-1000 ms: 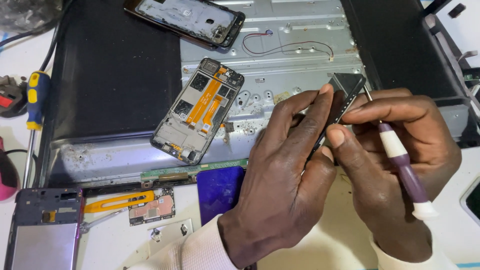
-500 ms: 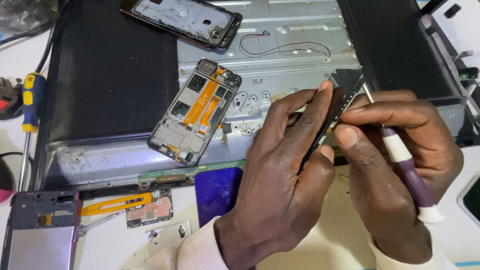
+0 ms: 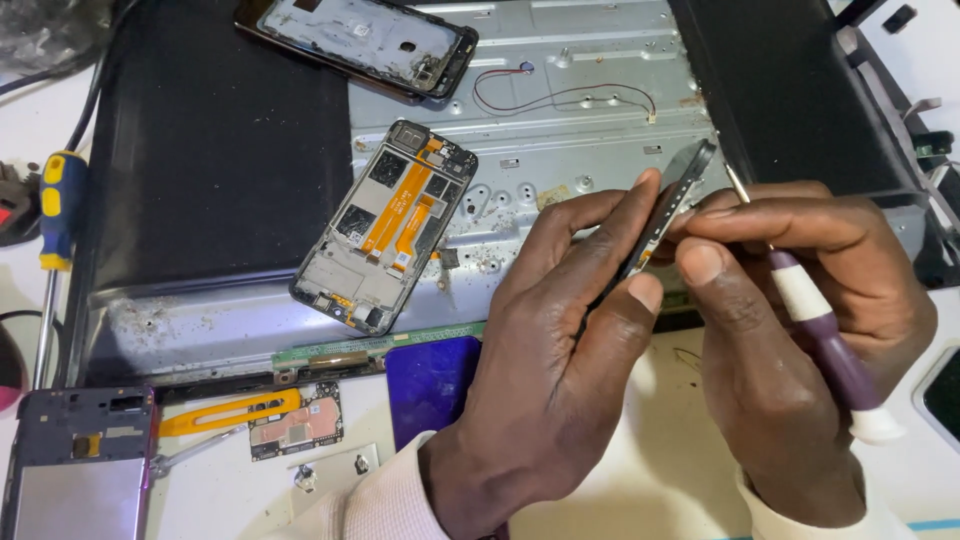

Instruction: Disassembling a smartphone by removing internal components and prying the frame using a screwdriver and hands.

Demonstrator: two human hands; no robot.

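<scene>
Tabletop, white and cluttered, carries everything here, and most of it is covered by a large grey metal chassis panel with a broad black sheet laid over its left part. On the bare metal near the middle lies an opened phone frame with orange flex cables, tilted, and above it at the top edge a second dark phone body with its inner side up; a thin red and black wire loop lies just to the right of that one. The left hand is closed around a thin dark phone part held on edge, thumb on one face and fingers on the other, lifted above the chassis at centre right. The right hand sits just beside it, gripping a small precision screwdriver with a purple and white handle, whose thin metal tip points up alongside the upper end of the held part; whether the tip touches it cannot be told. Along the lower edge lie a purple-framed phone back at the far left, a deep blue glossy panel partly under the left wrist, an orange plastic pry tool and a small circuit board just beside it. A yellow and blue screwdriver rests at the left margin.
</scene>
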